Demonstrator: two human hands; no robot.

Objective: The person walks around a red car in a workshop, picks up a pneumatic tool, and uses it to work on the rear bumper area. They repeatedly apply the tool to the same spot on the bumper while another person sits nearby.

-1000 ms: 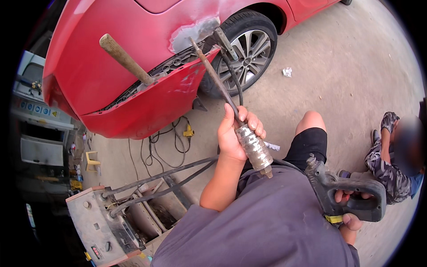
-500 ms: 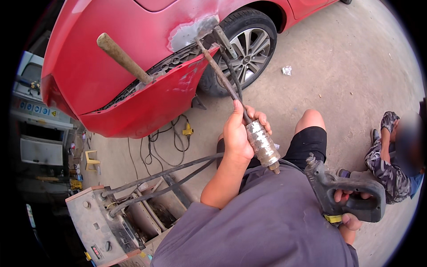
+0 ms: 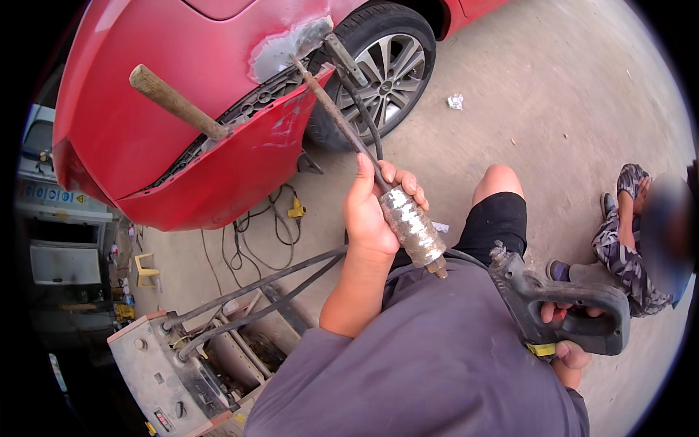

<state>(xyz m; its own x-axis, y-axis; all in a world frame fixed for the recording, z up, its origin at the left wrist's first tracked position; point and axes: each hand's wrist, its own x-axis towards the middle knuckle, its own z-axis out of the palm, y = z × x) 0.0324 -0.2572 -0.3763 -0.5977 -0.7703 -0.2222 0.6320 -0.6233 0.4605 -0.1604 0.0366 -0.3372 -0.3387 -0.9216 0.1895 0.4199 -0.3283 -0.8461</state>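
- Gripping is being done by both hands, held well apart: the slide hammer (image 3: 342,124) is clasped by the left hand (image 3: 373,222), thumb to one side and fingers to the other, where the shaft meets the scuffed metal weight (image 3: 413,227).
- Up and away from the body the tool is slanted, its thin tip seen against the bare grey patch (image 3: 284,54) on the red car (image 3: 175,44); whether the patch is touched cannot be told.
- Over on the right, a black loop-handled gun (image 3: 510,288) is clamped in the right hand (image 3: 572,356), fingers passed through the loop, thumb set beside a yellow tab (image 3: 540,349).
- Below the patch, the bumper (image 3: 240,164) is parted from the bodywork, and a wooden handle (image 3: 175,100) is stood in the gap.
- Near the wheel (image 3: 386,84), a metal bar (image 3: 346,62) is seen with a black cable (image 3: 365,116) beneath.
- Lower left, thick cables (image 3: 255,285) are led out of a dusty grey machine (image 3: 164,371).
- At the far right, another person (image 3: 633,273) is seen, crouched.
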